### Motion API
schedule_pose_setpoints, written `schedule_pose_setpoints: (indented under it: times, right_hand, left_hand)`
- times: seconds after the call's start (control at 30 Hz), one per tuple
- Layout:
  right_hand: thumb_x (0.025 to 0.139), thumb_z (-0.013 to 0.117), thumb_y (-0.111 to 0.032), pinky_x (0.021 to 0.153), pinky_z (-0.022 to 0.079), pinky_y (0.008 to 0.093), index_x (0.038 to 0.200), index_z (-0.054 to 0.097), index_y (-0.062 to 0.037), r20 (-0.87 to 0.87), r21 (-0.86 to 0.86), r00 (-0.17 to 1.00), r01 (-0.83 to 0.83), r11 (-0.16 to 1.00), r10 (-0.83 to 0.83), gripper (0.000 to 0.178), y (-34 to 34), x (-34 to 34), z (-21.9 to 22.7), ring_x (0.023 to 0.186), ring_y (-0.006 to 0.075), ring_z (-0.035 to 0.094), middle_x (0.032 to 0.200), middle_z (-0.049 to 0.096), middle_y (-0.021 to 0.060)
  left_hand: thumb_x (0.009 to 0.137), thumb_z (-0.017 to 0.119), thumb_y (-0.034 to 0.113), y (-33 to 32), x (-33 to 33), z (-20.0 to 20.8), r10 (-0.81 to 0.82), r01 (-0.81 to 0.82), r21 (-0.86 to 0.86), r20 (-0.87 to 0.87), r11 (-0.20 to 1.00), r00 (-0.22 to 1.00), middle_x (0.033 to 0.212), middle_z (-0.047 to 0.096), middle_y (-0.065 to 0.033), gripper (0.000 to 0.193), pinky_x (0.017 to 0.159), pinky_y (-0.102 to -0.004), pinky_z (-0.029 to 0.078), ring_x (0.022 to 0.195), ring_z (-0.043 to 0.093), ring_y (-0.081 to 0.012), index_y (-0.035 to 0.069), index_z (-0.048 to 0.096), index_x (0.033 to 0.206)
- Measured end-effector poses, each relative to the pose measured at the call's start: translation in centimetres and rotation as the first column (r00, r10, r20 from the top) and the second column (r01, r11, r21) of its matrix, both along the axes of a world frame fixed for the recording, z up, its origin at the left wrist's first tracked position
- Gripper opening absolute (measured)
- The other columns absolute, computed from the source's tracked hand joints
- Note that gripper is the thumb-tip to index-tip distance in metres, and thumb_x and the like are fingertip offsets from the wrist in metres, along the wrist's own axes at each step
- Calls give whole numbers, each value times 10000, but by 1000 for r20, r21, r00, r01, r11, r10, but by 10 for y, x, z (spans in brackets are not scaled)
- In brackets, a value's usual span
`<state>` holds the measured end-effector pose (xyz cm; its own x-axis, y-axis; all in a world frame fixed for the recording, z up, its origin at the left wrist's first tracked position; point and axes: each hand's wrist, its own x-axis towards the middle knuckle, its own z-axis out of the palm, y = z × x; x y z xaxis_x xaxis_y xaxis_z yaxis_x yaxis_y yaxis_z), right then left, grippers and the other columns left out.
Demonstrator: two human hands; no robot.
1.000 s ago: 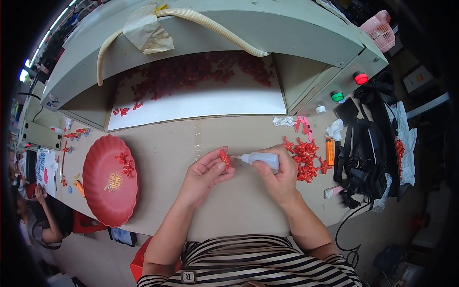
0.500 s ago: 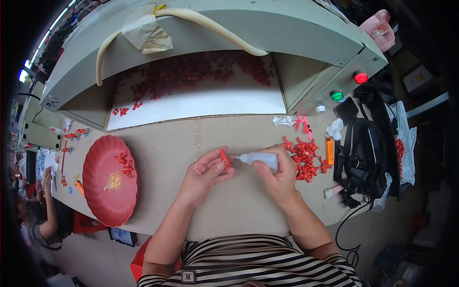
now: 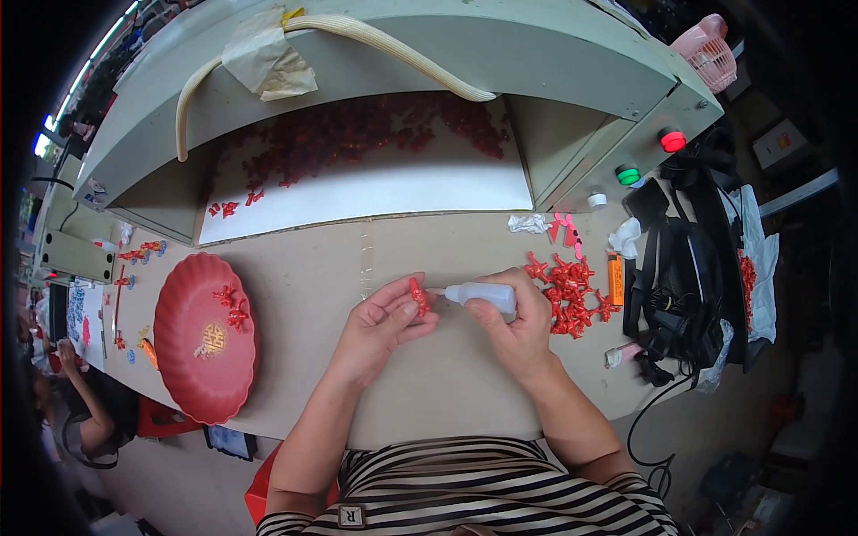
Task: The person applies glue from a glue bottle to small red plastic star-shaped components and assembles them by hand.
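Observation:
Between the thumb and fingers of my left hand (image 3: 382, 319) is a small red figurine (image 3: 418, 297), held upright above the table. My right hand (image 3: 520, 329) is wrapped round a translucent squeeze bottle (image 3: 484, 296), tipped on its side. Its thin nozzle points left at the figurine; whether the tip touches it is too fine to tell. Just right of my right hand lies a pile of red figurines (image 3: 570, 295). To the left stands a red scalloped tray (image 3: 183, 357) with a few red figurines (image 3: 236, 313) in it.
A grey cabinet (image 3: 572, 85) spans the back, its open bay holding many red pieces (image 3: 340, 134) on a white sheet. Right of the pile are an orange box (image 3: 615, 280) and a black bag (image 3: 670, 286). A co-worker (image 3: 85, 406) sits at far left.
My hands and the bottle hold almost the same pose. At far left, the co-worker's raised hand has moved down and to the left.

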<state>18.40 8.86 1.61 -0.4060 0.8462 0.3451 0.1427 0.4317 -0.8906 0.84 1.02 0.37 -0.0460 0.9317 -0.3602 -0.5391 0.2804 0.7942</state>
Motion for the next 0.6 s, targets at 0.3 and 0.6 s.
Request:
schedule_pose_setpoints:
  times: [0.3,0.6]
  right_hand:
    - [750,711,-206,613,459,266,879,572,-35,-21,-20,1000,-21,1000,20,255,-1,1,1,697,172,591,803,607,78]
    - [749,711,-210,609,457,268,869,571,-34,3,-18,1000,-17,1000,17,255,-1,0,0,691,177,590,793,604,82]
  left_hand:
    - [906,472,90,0,-1,-1,2,-3,7,13,1000,1000,1114,564,-102,385,856,-306,481,922,589,-161,25,406,1280]
    - [905,474,89,0,0,-1,0,0,8,11,1000,1000,1116,564,-99,384,855,-306,482,922,589,-161,29,408,1279]
